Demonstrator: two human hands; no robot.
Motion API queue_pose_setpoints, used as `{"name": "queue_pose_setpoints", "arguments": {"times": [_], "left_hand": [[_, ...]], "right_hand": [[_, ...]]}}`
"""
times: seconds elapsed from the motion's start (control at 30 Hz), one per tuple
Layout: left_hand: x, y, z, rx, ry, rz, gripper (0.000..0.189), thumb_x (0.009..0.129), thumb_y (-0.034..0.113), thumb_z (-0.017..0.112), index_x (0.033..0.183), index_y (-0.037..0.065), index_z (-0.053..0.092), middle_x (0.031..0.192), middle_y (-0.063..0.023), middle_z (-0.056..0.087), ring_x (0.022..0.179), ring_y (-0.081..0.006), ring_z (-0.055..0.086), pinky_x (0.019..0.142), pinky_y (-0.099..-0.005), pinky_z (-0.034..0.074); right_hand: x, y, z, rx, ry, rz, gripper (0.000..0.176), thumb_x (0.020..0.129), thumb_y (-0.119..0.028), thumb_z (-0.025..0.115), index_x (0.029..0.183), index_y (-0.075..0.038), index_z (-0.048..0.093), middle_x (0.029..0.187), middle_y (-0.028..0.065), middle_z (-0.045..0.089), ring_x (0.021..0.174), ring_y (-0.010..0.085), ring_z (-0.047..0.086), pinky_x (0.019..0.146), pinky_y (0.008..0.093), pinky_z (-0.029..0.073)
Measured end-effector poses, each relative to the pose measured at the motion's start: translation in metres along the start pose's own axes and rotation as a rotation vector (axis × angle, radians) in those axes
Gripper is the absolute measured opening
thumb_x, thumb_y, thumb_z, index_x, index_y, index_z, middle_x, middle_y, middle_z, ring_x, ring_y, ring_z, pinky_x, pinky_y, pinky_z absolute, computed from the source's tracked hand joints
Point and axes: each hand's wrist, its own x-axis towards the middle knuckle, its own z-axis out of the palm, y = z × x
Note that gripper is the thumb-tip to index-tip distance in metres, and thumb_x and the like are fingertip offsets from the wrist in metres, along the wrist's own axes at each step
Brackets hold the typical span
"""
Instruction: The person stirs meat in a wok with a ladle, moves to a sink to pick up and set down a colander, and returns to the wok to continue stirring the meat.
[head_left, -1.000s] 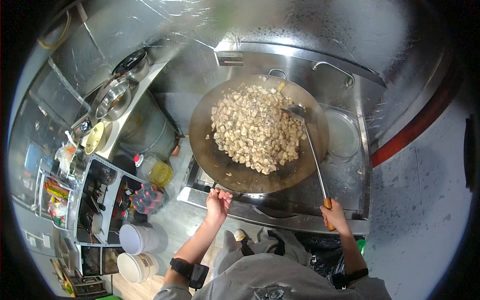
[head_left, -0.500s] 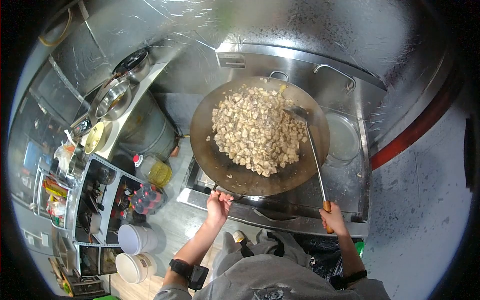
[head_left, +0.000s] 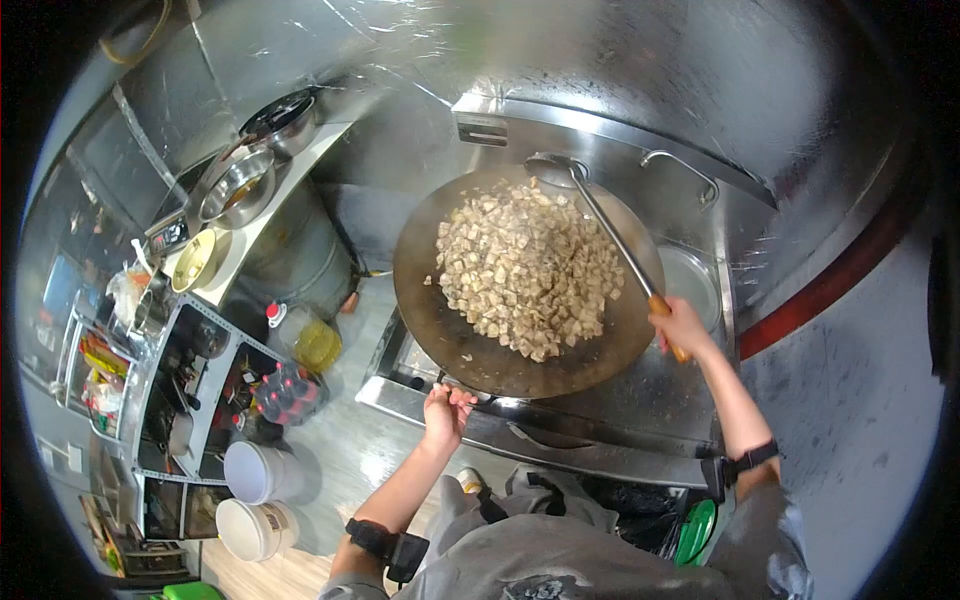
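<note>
A large wok (head_left: 440, 340) on the stove holds a heap of pale diced food (head_left: 530, 270), its pieces lightly browned. My right hand (head_left: 679, 328) is closed round the wooden grip of a long-handled wok spatula (head_left: 612, 232). The spatula's metal head is raised at the wok's far rim, beyond the heap. At the wok's near left edge, my left hand (head_left: 447, 412) has its fingers curled round the near loop handle, which they mostly hide.
A faucet (head_left: 685, 165) stands behind a round water basin (head_left: 688, 285) right of the wok. On the left are metal bowls (head_left: 238, 188) on a counter, an oil jug (head_left: 312, 340), a shelf rack (head_left: 215, 390) and white buckets (head_left: 255, 472).
My right hand has moved up and forward, carrying the spatula from the heap's right side to the wok's far rim. My left hand stays at the near handle. The view has shifted slightly.
</note>
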Motion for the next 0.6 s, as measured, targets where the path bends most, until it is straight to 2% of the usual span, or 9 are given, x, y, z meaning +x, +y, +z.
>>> {"name": "queue_pose_setpoints", "arguments": {"times": [0.17, 0.23, 0.27, 0.43, 0.57, 0.6], "left_hand": [[0.001, -0.002, -0.002, -0.026, 0.015, 0.011, 0.028, 0.093, 0.026, 0.027, 0.076, 0.009, 0.039, 0.057, -0.0019, 0.037, 0.056, -0.0169, 0.041, 0.064, -0.0354, 0.045], [0.002, -0.001, -0.002, 0.022, 0.02, 0.007, 0.028, 0.093, 0.026, 0.027, 0.076, 0.008, 0.039, 0.057, -0.0021, 0.037, 0.056, -0.0168, 0.041, 0.063, -0.0356, 0.045], [0.003, -0.002, -0.005, 0.023, -0.014, 0.017, 0.028, 0.093, 0.027, 0.026, 0.076, 0.008, 0.039, 0.058, -0.0016, 0.037, 0.056, -0.0165, 0.041, 0.062, -0.0354, 0.045], [0.003, -0.005, -0.002, -0.044, -0.036, 0.052, 0.027, 0.093, 0.027, 0.026, 0.077, 0.008, 0.039, 0.058, -0.0008, 0.037, 0.056, -0.0163, 0.041, 0.061, -0.035, 0.045], [0.003, -0.004, -0.002, -0.039, -0.038, 0.057, 0.027, 0.093, 0.028, 0.027, 0.078, 0.008, 0.039, 0.058, -0.0007, 0.036, 0.055, -0.0162, 0.04, 0.06, -0.035, 0.044], [0.004, -0.005, -0.003, -0.04, -0.038, 0.053, 0.027, 0.093, 0.028, 0.027, 0.078, 0.008, 0.039, 0.058, -0.0007, 0.036, 0.055, -0.0162, 0.04, 0.06, -0.035, 0.044]], "right_hand": [[0.059, -0.036, -0.006, -0.058, -0.027, 0.037, 0.017, 0.076, -0.008, 0.054, 0.085, 0.004, 0.046, 0.055, 0.0065, 0.049, 0.038, 0.0152, 0.049, 0.032, 0.0296, 0.042], [0.069, -0.046, -0.003, -0.128, -0.042, 0.071, 0.013, 0.077, -0.009, 0.053, 0.076, 0.003, 0.046, 0.054, 0.0055, 0.048, 0.04, 0.015, 0.05, 0.033, 0.0293, 0.043], [0.072, -0.05, -0.003, -0.162, -0.066, 0.094, 0.015, 0.077, -0.01, 0.052, 0.077, 0.003, 0.046, 0.055, 0.0057, 0.048, 0.04, 0.0149, 0.049, 0.033, 0.0301, 0.044], [0.081, -0.076, 0.017, -0.239, -0.204, 0.195, 0.018, 0.077, -0.012, 0.052, 0.078, 0.004, 0.044, 0.058, 0.0086, 0.048, 0.042, 0.0178, 0.05, 0.033, 0.0325, 0.043], [0.074, -0.06, 0.058, -0.195, -0.311, 0.259, 0.016, 0.076, -0.007, 0.05, 0.083, 0.005, 0.041, 0.059, 0.011, 0.047, 0.045, 0.0206, 0.051, 0.034, 0.0352, 0.044], [0.059, -0.059, 0.069, -0.272, -0.298, 0.257, 0.016, 0.076, -0.005, 0.049, 0.084, 0.005, 0.04, 0.058, 0.011, 0.047, 0.044, 0.0205, 0.051, 0.035, 0.0357, 0.044]]}}
